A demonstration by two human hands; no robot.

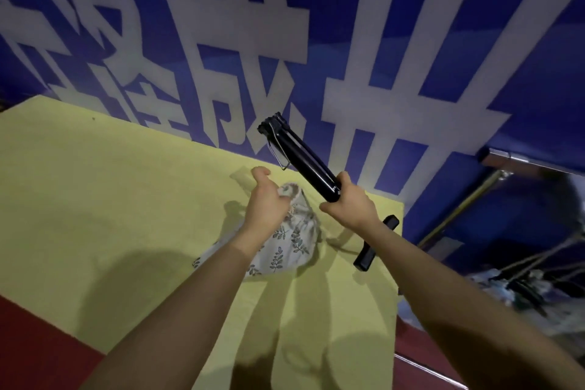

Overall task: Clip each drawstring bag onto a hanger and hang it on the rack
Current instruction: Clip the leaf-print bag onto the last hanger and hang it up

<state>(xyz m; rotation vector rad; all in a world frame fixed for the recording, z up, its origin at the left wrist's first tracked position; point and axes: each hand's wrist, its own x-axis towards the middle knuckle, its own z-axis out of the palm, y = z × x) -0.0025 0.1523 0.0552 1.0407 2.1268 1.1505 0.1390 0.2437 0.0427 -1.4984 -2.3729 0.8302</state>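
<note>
A white drawstring bag [291, 247] with a green leaf print lies on the yellow table [110, 199], partly hidden under my left forearm. My left hand [269, 203] is above it, and its curled fingers hold the bag's gathered neck. My right hand [348, 206] grips a black clip hanger [304, 158] around the middle of its bar. The bar slants up and away toward the wall. A black clip with a wire spring sits at its far end, and its near end sticks out below my wrist over the table's right edge.
A blue banner [348, 25] with large white characters covers the wall behind the table. To the right a metal rack rail [468, 196] slants down, with blurred hangers and bags [522, 288] below it. Red floor [38, 345] shows at the lower left.
</note>
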